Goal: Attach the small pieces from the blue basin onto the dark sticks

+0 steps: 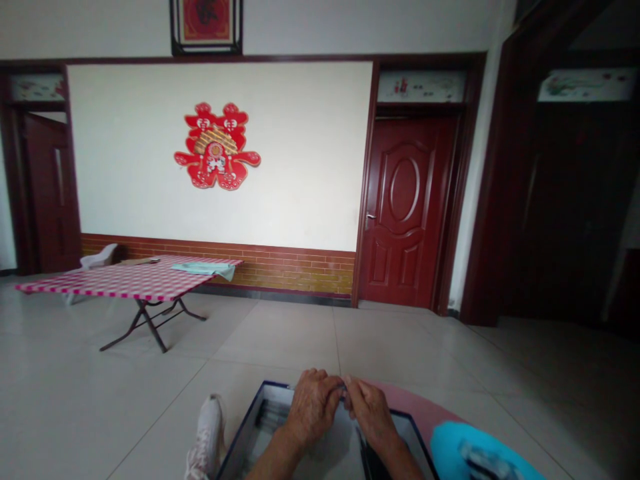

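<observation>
My left hand and my right hand meet above a shallow white box with a dark blue rim. Both are closed, fingertips pinched close together around something small and dark that is mostly hidden by the fingers. Inside the box, at its far left, lies a bundle of thin dark grey pieces. A long black item shows below my right hand; whether that hand touches it, I cannot tell.
To the right, a bright blue container holds dark and silvery pieces, beside a pink round surface. A white shoe is left of the box. Farther off stand a folding table with a checked cloth and a red door.
</observation>
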The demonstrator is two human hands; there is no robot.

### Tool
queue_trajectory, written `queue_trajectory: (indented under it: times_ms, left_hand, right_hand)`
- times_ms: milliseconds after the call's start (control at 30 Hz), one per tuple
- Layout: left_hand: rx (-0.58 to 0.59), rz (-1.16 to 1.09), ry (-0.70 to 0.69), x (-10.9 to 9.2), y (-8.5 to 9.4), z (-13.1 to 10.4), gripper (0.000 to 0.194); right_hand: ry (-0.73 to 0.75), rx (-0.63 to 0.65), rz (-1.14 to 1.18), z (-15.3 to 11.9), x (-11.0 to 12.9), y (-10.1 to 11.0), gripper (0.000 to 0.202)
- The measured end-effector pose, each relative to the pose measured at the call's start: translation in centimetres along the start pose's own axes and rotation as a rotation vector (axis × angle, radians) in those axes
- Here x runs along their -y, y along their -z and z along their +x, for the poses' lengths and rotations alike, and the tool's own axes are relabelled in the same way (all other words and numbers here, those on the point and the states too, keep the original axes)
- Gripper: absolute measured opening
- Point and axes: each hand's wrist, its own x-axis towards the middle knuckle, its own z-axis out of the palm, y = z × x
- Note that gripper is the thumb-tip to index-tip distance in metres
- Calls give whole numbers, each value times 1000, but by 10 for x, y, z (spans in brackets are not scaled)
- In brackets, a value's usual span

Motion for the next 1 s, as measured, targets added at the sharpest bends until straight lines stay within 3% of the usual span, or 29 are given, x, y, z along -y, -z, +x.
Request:
queue_trajectory:
  times_ms: [200,600,767,933,1000]
  left_hand:
    - [10,-5,20,1,0,0,19]
    - [35,44,30,-1,-2,0,20]
    - [43,38,4,-4,2,2,21]
    - [8,9,-67,-1,3,3,23]
    - [-99,-2,-100,3,1,4,24]
  right_hand:
    - [63,11,-33,1,-1,1,37]
    - [57,3,-52,-1,0,-1,43]
    - [-42,-29,-9,1,-2,-6,51]
    - [-123,-95,121,0,-2,-11,49]
    - [-146,-189,159,3,-4,-12,46]
